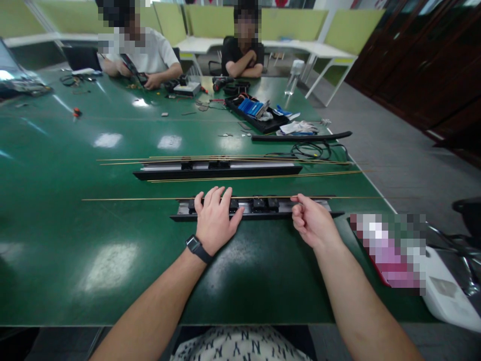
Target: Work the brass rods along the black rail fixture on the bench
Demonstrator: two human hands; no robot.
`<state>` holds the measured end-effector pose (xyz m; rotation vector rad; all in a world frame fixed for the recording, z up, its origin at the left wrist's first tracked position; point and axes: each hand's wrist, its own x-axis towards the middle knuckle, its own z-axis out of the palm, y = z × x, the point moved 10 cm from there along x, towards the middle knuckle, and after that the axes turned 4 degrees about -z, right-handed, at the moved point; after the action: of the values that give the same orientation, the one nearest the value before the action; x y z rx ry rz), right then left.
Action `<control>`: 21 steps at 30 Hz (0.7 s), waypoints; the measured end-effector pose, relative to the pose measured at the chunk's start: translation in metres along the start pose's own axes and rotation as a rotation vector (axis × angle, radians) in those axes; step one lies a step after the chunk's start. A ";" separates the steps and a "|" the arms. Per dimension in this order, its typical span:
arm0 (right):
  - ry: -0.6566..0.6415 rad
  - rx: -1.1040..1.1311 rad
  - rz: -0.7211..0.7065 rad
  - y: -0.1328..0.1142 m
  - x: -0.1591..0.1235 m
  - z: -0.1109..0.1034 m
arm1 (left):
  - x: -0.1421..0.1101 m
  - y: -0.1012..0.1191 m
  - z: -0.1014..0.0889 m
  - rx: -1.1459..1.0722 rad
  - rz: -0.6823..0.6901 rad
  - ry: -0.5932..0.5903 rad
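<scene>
A dark metal channel (259, 216) with several black blocks (259, 203) inside lies across the green table before me. My left hand (216, 218) rests over its left part, fingers spread, fingertips near a long thin brass-coloured rod (150, 199). That rod runs along the channel's far edge and sticks out past both ends. At the channel's right part, my right hand (310, 218) pinches the rod between thumb and forefinger, other fingers curled. Farther off lies a second similar channel (218, 173), with several more thin rods (255, 177) on and beside it.
Beyond lie a black strip (300, 137), a coiled cable (311, 149), white gloves (298, 128) and a black tray (276, 123) with blue items. A clear bottle (294, 77) stands at the far right. Two people sit across the table (93, 225). A white object (451, 296) sits at the right edge.
</scene>
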<state>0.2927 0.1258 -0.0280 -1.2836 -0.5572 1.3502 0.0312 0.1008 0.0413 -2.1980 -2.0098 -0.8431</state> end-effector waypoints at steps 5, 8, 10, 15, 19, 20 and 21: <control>-0.008 -0.014 -0.017 -0.001 0.002 -0.002 | 0.000 -0.001 -0.005 -0.002 -0.015 0.015; 0.003 -0.004 -0.023 -0.002 0.003 -0.004 | 0.000 -0.003 -0.007 0.016 -0.026 0.027; 0.013 0.001 -0.037 -0.003 0.003 -0.005 | 0.000 -0.005 -0.008 0.027 -0.038 0.034; -0.005 -0.013 -0.062 -0.003 0.003 -0.005 | 0.002 -0.007 -0.006 0.045 -0.055 0.015; -0.046 -0.045 -0.039 0.000 0.003 -0.002 | 0.001 -0.006 -0.004 0.052 -0.047 -0.004; -0.060 -0.054 -0.029 0.001 0.002 0.000 | 0.001 -0.005 -0.004 0.053 -0.046 -0.006; -0.073 -0.061 -0.022 0.001 0.001 0.002 | 0.001 -0.005 -0.004 0.054 -0.043 -0.010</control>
<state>0.2909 0.1274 -0.0290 -1.2775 -0.6658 1.3752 0.0252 0.1008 0.0430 -2.1419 -2.0658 -0.7740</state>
